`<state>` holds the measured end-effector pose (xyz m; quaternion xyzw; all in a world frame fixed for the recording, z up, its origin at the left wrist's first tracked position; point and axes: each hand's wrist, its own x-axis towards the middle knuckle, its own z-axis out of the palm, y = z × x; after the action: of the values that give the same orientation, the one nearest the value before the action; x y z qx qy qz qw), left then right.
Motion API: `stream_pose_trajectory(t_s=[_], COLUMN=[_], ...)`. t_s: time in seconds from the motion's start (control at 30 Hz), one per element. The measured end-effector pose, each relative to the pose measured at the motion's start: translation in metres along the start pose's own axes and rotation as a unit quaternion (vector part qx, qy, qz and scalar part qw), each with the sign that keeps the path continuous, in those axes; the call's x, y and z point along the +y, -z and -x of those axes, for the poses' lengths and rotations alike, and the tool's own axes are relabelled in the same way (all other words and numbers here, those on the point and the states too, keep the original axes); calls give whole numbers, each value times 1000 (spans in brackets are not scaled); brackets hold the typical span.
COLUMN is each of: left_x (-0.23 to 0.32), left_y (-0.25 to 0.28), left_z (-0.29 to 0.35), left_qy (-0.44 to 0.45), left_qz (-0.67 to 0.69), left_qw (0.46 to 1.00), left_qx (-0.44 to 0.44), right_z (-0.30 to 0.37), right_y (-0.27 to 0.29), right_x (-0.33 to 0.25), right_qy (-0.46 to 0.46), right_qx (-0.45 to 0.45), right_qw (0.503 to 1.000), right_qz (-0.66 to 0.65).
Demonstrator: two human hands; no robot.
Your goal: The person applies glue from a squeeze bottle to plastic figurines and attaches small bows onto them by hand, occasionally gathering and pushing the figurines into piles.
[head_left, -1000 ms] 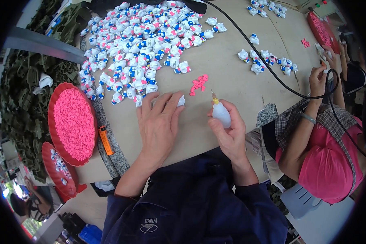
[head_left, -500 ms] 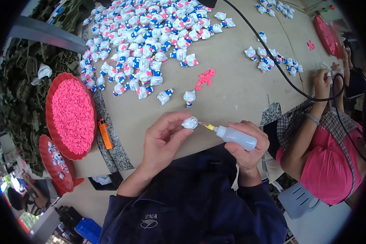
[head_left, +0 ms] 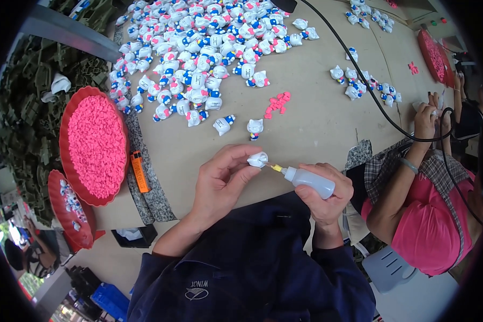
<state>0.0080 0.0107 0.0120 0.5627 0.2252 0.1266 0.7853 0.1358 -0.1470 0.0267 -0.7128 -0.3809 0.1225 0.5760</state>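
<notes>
My left hand [head_left: 220, 182] pinches a small white cat figurine [head_left: 257, 159] between thumb and fingertips; only part of it shows. In my right hand [head_left: 330, 201] is a translucent squeeze bottle [head_left: 314, 183], held tilted with its yellow nozzle [head_left: 277, 168] pointing left. The thin tip reaches the figurine's right side; whether it touches, I cannot tell. Just beyond my hands another cat figurine [head_left: 255, 127] stands upright, and one more [head_left: 224, 124] lies to its left. A small group of pink bow-shaped pieces [head_left: 277, 104] lies behind them.
A large pile of cat figurines [head_left: 198, 53] covers the far table. At left are a red tray [head_left: 65, 145] of pink pieces, a smaller red tray [head_left: 53, 201] and an orange box cutter [head_left: 139, 172]. A black cable [head_left: 354, 64] crosses the right; a person in pink [head_left: 429, 231] sits there.
The view has shifted slightly, so the table things sit a little differently in it. My hands keep the same hold, the bottle's tip still at the figurine.
</notes>
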Motion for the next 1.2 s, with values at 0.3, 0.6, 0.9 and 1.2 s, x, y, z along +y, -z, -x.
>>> stream_pose_trajectory(t_s=[0.3,0.6,0.9,1.2], left_x=[-2,-2,-6,-11], left_y=[1,3,6,7], left_z=[-2,0,9,16], left_qy=[3,11,32,53], left_qz=[-13,2,-3,11], left_qw=[1000,1000,999,998], left_qx=[18,19,15,24], right_z=[-1,-2,-4,-29], right_y=[1,0,-6,-38], right_x=[-1,2,12,24], right_qy=[-1,-4,-185,-78], right_qx=[-3,7,54,-4], right_qw=[1000,1000,971,994], right_qz=[1,-2,-145,83])
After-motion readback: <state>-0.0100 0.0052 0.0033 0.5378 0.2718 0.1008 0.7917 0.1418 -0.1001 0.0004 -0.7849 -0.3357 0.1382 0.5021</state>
